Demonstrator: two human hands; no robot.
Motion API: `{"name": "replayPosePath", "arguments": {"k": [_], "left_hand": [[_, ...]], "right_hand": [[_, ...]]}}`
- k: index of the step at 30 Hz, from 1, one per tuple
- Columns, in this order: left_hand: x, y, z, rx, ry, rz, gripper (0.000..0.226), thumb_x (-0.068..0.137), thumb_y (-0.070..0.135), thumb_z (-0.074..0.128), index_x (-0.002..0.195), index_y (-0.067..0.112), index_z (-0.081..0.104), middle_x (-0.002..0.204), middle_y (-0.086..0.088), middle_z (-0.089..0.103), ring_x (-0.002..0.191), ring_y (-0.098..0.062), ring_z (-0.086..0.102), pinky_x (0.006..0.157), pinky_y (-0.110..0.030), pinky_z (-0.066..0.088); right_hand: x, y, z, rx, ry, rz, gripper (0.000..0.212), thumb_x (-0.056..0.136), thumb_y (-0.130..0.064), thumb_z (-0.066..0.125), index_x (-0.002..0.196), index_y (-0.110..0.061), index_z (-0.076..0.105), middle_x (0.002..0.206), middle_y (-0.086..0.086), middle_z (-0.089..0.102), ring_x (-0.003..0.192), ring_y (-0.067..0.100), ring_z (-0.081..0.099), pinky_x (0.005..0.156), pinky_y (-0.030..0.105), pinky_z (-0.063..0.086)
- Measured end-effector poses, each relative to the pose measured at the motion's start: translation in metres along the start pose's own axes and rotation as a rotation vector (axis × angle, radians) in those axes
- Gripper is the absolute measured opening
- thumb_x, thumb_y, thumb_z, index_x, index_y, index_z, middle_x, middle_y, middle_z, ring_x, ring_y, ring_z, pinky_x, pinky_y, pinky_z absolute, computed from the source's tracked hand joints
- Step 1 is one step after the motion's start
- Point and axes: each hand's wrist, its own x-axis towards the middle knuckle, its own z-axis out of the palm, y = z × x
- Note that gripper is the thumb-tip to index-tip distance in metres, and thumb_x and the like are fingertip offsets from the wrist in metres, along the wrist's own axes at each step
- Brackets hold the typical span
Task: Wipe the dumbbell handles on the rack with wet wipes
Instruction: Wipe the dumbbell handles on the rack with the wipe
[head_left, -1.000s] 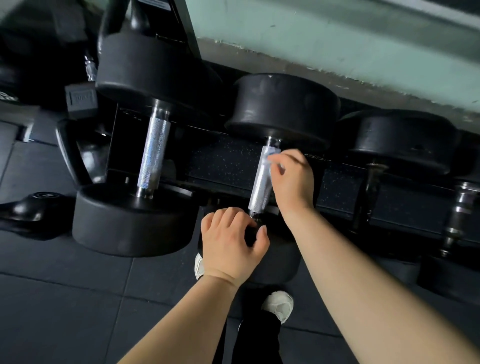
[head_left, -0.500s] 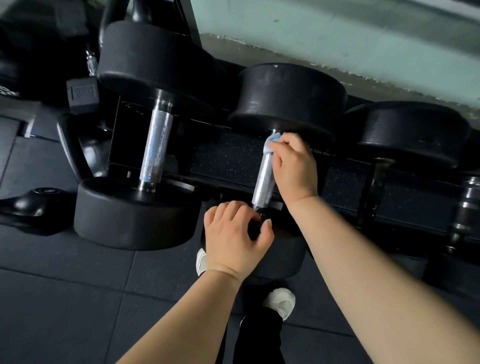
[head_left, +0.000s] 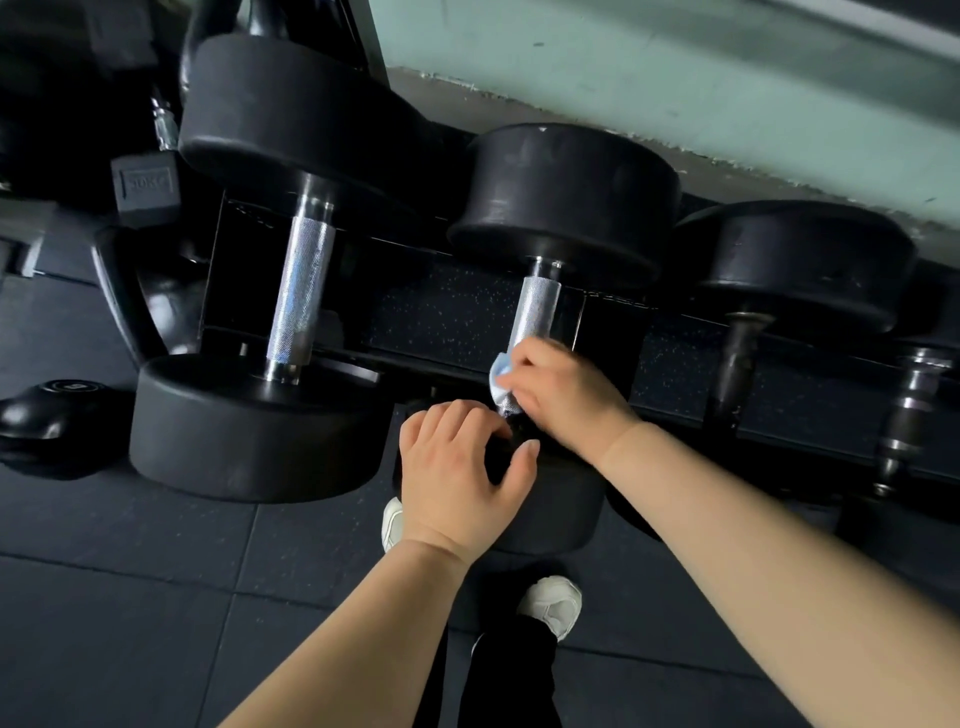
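Now the long black metal rack (head_left: 452, 322) with its speckled shelf runs from left to right on the far side of us. On its left sits the largest black rubber dumbbell (head_left: 260, 426), and off to the right stand the smaller dark-handled dumbbells (head_left: 737, 358), which we judge are yet to be wiped. Between them lies the middle black round-headed dumbbell (head_left: 566, 197), the one we are working on. Its knurled silver steel handle (head_left: 535, 306) is bare over its far half, where our right hand was pressed against the far head half a second ago. That hand has since slid down to the near end. Our left hand (head_left: 457, 473) has kept its place, fingers and thumb curled over the rim of the near head to steady it. Our right hand (head_left: 566, 400) clasps the handle's near end through the small pale blue wet wipe (head_left: 501, 382), which wraps the steel just beside the left fingertips. We judge one full far-to-near pass is done here, though the underside may still need a turn.
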Motion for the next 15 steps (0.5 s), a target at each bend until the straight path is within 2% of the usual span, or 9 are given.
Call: {"name": "replayPosePath", "arguments": {"k": [2, 3, 4, 6, 8, 9, 12, 15], "left_hand": [[0.000, 0.000, -0.001, 0.000, -0.004, -0.003, 0.030, 0.072, 0.040, 0.048, 0.065, 0.014, 0.059, 0.069, 0.002, 0.061, 0.075, -0.009, 0.042, 0.076, -0.022, 0.027], [0.000, 0.000, -0.001, 0.000, -0.001, -0.002, 0.030, 0.072, 0.040, 0.048, 0.065, 0.014, 0.059, 0.069, 0.002, 0.060, 0.075, -0.009, 0.042, 0.077, -0.022, 0.027], [0.000, 0.001, 0.000, -0.001, 0.004, 0.000, 0.030, 0.072, 0.040, 0.048, 0.065, 0.013, 0.059, 0.069, 0.002, 0.060, 0.075, -0.009, 0.042, 0.077, -0.022, 0.027], [0.000, 0.000, -0.001, 0.004, 0.012, 0.006, 0.029, 0.072, 0.039, 0.048, 0.065, 0.013, 0.059, 0.068, 0.002, 0.060, 0.074, -0.009, 0.042, 0.076, -0.022, 0.027], [0.000, 0.000, -0.001, 0.013, 0.015, 0.017, 0.029, 0.073, 0.039, 0.048, 0.064, 0.013, 0.059, 0.068, 0.002, 0.060, 0.074, -0.009, 0.042, 0.075, -0.023, 0.027], [0.000, 0.000, -0.001, 0.017, 0.014, 0.021, 0.029, 0.073, 0.039, 0.048, 0.065, 0.013, 0.059, 0.068, 0.002, 0.060, 0.074, -0.009, 0.042, 0.075, -0.023, 0.027], [0.000, 0.000, -0.001, 0.028, 0.009, 0.020, 0.029, 0.073, 0.039, 0.048, 0.065, 0.013, 0.058, 0.069, 0.002, 0.060, 0.074, -0.009, 0.042, 0.075, -0.023, 0.027], [0.000, 0.000, 0.000, 0.033, 0.010, 0.018, 0.029, 0.073, 0.039, 0.047, 0.065, 0.013, 0.058, 0.068, 0.002, 0.060, 0.074, -0.010, 0.041, 0.074, -0.024, 0.027]], "right_hand": [[0.002, 0.009, -0.003, -0.138, -0.148, -0.110, 0.018, 0.088, -0.011, 0.046, 0.098, -0.002, 0.058, 0.105, 0.009, 0.051, 0.097, 0.026, 0.051, 0.067, 0.024, 0.035], [0.009, 0.012, -0.007, -0.166, -0.161, -0.141, 0.022, 0.088, -0.012, 0.043, 0.100, -0.002, 0.058, 0.109, 0.011, 0.051, 0.100, 0.028, 0.052, 0.069, 0.026, 0.037], [0.018, 0.012, -0.012, -0.217, -0.122, -0.142, 0.022, 0.084, -0.009, 0.044, 0.095, -0.002, 0.061, 0.104, 0.014, 0.055, 0.094, 0.031, 0.056, 0.066, 0.028, 0.045], [0.029, 0.013, -0.019, -0.074, 0.039, 0.008, 0.019, 0.074, -0.003, 0.050, 0.081, -0.001, 0.067, 0.088, 0.019, 0.061, 0.076, 0.033, 0.062, 0.055, 0.032, 0.052], [0.032, 0.014, -0.019, -0.012, 0.172, 0.158, 0.021, 0.079, -0.005, 0.048, 0.086, 0.001, 0.067, 0.092, 0.020, 0.061, 0.077, 0.032, 0.061, 0.061, 0.033, 0.052], [0.030, 0.011, -0.018, 0.010, 0.201, 0.194, 0.024, 0.078, -0.009, 0.046, 0.085, 0.002, 0.067, 0.090, 0.020, 0.061, 0.074, 0.031, 0.061, 0.059, 0.033, 0.052], [0.015, 0.005, -0.005, 0.098, 0.147, 0.099, 0.029, 0.071, -0.012, 0.040, 0.071, -0.001, 0.066, 0.077, 0.018, 0.061, 0.053, 0.027, 0.059, 0.039, 0.032, 0.050], [0.010, 0.009, -0.004, 0.063, 0.074, 0.024, 0.029, 0.071, -0.011, 0.039, 0.069, 0.001, 0.065, 0.075, 0.018, 0.060, 0.051, 0.029, 0.058, 0.038, 0.036, 0.049]]}}
